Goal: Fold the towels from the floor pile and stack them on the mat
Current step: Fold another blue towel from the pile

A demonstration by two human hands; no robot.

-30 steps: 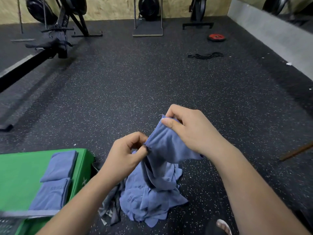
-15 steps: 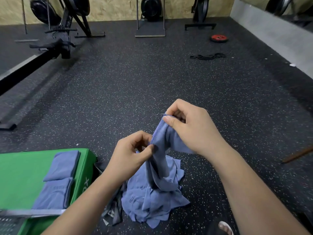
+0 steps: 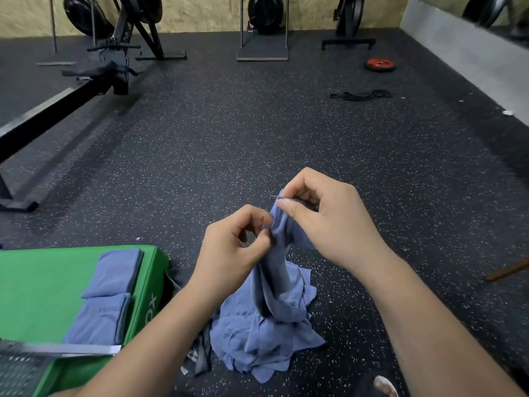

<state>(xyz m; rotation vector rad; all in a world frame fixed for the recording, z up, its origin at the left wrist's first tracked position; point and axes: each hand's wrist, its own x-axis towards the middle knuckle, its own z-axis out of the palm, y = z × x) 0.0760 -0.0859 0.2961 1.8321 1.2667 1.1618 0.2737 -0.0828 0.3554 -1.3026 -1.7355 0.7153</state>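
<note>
A blue towel (image 3: 276, 270) hangs bunched between my hands above the floor pile of blue towels (image 3: 257, 339). My right hand (image 3: 323, 216) pinches its top edge between thumb and fingers. Just below and to the left, my left hand (image 3: 232, 247) pinches the same edge. The towel's lower part still trails into the pile. On the green mat (image 3: 37, 287) at the lower left lie two folded blue towels (image 3: 111, 296), one behind the other.
A rowing machine (image 3: 71, 90) stretches along the left. Other exercise machines stand at the back wall. A red weight plate (image 3: 380, 65) and a black band (image 3: 360, 95) lie far right. A dark mesh item (image 3: 20, 371) sits on the mat's near corner.
My hands have drawn closer together along the towel's edge, and the cloth between them has gathered into a narrower bunch.
</note>
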